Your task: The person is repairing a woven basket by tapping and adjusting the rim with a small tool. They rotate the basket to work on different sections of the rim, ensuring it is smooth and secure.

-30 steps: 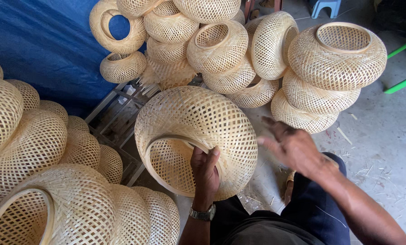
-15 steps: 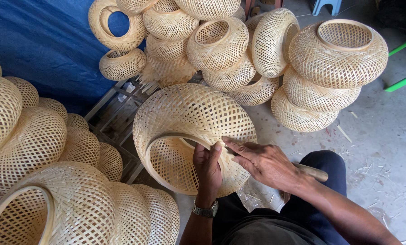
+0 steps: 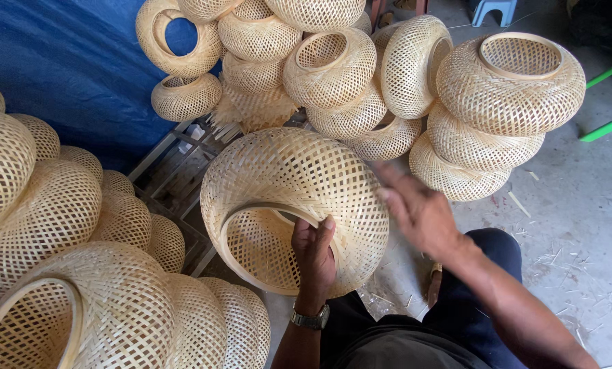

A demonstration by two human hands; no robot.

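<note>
Now, taken line by line:

Left grip: the left hand (image 3: 314, 254) holds the woven shade (image 3: 296, 205) at its round mouth, fingers curled over the smooth hoop rim, palm inside the opening, a wristwatch (image 3: 311, 318) on the wrist.

Right grip: the right hand (image 3: 415, 208) is blurred, just off the shade's right flank, fingers loosely spread; I cannot tell whether it touches the weave or holds anything.

Shade: a squat, rounded bamboo lattice, pale straw colour, open diagonal weave with small diamond gaps; it lies tilted with its mouth toward the person, above the dark-trousered lap (image 3: 415, 335).

Behind the shade: a heap of like woven shades (image 3: 361, 75), doughnut-shaped and bulbous, stacked on each other, one with loose uncut strips fanning down.

Left of the shade: larger stacked shades (image 3: 53, 225), tight against each other, before a blue tarpaulin (image 3: 67, 68); a wooden frame (image 3: 173, 174) lies between them and the held shade.

Right of the shade: bare grey concrete floor (image 3: 579, 225) strewn with thin bamboo slivers, the widest free ground; a green frame leg (image 3: 610, 123) stands at its far edge.

Edges: the held shade's far side sits near the heap behind it, not clearly touching.
</note>
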